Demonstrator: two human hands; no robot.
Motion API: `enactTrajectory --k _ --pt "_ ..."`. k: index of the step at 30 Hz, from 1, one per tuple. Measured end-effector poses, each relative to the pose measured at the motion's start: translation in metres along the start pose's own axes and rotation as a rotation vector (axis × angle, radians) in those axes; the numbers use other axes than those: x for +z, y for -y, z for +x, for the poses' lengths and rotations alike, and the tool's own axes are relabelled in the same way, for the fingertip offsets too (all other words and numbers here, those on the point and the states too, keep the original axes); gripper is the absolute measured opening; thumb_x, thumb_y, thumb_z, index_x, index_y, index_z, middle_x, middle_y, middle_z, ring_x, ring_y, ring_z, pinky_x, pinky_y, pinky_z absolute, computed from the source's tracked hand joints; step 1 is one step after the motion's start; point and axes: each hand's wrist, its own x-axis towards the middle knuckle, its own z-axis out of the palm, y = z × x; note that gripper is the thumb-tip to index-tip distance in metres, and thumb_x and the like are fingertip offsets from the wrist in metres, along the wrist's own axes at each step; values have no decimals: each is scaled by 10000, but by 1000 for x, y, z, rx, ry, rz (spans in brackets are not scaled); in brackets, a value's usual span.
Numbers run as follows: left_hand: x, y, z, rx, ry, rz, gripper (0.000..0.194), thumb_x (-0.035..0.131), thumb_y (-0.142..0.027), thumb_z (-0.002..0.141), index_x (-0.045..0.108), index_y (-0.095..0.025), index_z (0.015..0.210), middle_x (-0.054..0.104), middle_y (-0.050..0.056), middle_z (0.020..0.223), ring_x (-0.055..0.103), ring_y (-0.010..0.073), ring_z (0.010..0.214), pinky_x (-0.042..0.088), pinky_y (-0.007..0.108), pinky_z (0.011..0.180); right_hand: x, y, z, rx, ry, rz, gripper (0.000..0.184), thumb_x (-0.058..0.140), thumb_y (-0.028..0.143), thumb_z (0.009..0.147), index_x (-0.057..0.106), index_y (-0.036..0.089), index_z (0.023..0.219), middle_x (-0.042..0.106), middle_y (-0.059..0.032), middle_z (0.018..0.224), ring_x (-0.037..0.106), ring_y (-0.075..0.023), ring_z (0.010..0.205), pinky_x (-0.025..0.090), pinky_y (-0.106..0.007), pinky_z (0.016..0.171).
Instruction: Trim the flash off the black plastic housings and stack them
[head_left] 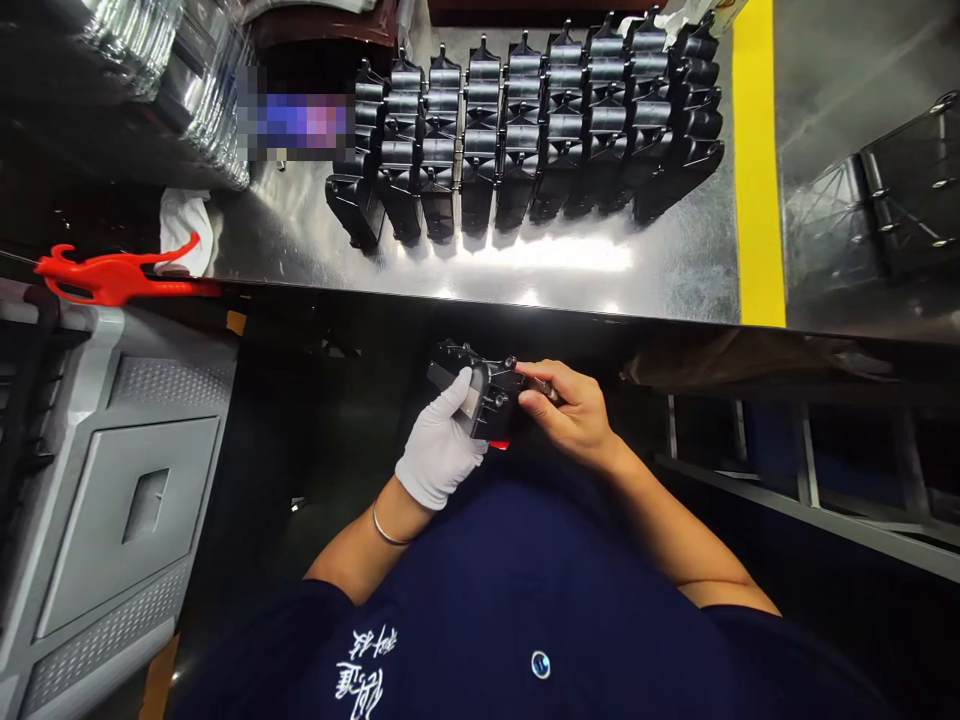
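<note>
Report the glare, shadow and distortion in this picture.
Head view: white glare streaks the bench before the black parts; head view: the dark held part blends into shadow, while the gloved left hand stands out; head view: the outermost black parts lean outward, perhaps from wide-angle distortion; head view: a pixelated patch hides detail beside them.

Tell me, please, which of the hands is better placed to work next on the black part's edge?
Probably the right hand: bare, it grips a small metallic object close to the black part. The white-gloved left hand is occupied with holding that part.
</note>
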Motion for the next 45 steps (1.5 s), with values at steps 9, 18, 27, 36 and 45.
enactTrajectory --k 9,18,27,36,45 --pt "8 1 -2 121 -46 87 151 520 -158 909 670 -166 926 729 18 895 631 166 1108 531 239 928 -5 4 -2 -126 -26 -167 155 534 211 903 684 190 936 656 -29 691 578 -133 584 467 -260 560" --pt "8 13 -18 47 1 101 207 515 -77 863 675 -154 756 726 15 741 701 163 946 570 204 830 -6 -23 -1 98 -257 -188 255 524 331 918 734 194 868 720 -53 763 672 -176 700 535 -295 651" --pt "11 1 -3 153 -33 118 157 503 -123 900 659 -145 895 730 30 908 629 180 1123 538 246 929 -5 -6 -9 -63 -123 -180 233 513 280 919 728 193 936 715 -53 737 624 -149 590 505 -279 555" --pt "13 5 0 95 -25 92 192 475 -135 915 663 -148 880 731 39 934 614 179 1145 540 242 933 3 -1 -1 -141 -28 -168 228 497 233 922 722 195 931 661 -29 649 530 -116 504 447 -246 493" --pt "8 8 -19 99 35 150 209 563 -53 814 694 -130 957 743 43 812 707 206 953 569 286 897 -10 -40 -6 247 -377 -140 297 518 370 922 742 178 887 719 -51 743 699 -196 746 562 -312 671"
